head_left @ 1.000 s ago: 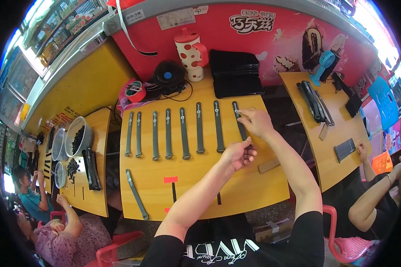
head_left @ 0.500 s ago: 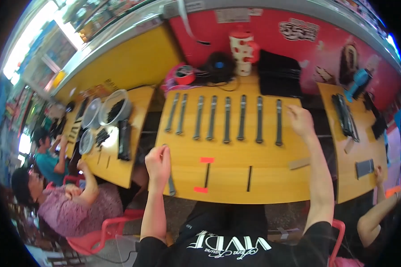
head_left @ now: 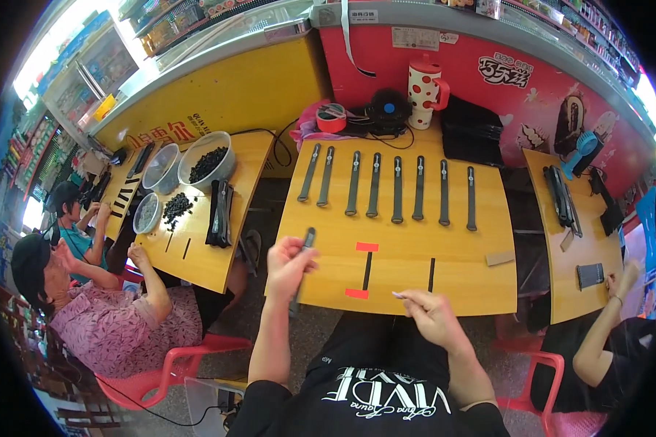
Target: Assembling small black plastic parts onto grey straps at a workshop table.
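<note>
Strap [head_left: 304,256] gripped in left hand [head_left: 288,264]; small pin [head_left: 399,296] pinched by right hand [head_left: 430,315]

in front of me the yellow wooden table [head_left: 459,269] has a bare band across its middle, between a row of seven long dark strips [head_left: 397,188] lying side by side toward the far edge and the near edge where my hands sit. two small red tape squares [head_left: 366,247] and two thin dark lines lie flat in that band and block nothing. my left hand [head_left: 290,264] holds another dark strip [head_left: 303,247] at the table's left front corner; my right hand [head_left: 430,313] rests at the front edge, well apart from it. a tan card [head_left: 500,258] lies at the right. behind the row, a spotted red and white jug [head_left: 424,84], a black fan [head_left: 388,109] and a black stack [head_left: 472,131] crowd the back edge.
</note>
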Tool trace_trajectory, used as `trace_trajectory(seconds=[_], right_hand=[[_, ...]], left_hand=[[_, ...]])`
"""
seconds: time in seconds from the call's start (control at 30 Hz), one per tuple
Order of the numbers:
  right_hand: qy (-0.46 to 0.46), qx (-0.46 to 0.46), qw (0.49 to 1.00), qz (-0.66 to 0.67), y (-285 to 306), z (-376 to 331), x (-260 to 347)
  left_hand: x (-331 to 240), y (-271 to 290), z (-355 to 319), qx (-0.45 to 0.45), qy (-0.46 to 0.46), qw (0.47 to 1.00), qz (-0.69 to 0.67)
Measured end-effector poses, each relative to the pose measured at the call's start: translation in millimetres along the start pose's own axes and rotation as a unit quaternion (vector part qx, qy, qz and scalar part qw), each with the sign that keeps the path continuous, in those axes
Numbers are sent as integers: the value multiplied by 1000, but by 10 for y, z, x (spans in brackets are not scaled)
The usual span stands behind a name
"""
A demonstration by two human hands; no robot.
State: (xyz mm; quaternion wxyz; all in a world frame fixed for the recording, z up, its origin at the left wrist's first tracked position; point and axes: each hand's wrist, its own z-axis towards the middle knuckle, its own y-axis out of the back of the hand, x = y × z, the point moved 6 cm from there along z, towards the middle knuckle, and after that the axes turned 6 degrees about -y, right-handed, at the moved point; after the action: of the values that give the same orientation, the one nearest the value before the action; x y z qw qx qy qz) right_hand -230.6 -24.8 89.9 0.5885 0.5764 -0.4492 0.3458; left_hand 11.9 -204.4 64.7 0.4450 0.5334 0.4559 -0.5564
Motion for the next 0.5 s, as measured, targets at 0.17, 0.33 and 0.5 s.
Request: trace_trajectory(seconds=[0.17, 0.33, 0.5], right_hand=[[111, -4, 994, -19, -219, -58, 507], [183, -131, 966, -124, -95, -101, 686], [169, -190, 950, -181, -33, -251, 614]], left_hand=[[-204, -719, -758, 168, 177, 911, -332], [-155, -1017, -960, 216, 213, 873, -383], [-167, -1097, -1027, 227, 205, 878, -369]])
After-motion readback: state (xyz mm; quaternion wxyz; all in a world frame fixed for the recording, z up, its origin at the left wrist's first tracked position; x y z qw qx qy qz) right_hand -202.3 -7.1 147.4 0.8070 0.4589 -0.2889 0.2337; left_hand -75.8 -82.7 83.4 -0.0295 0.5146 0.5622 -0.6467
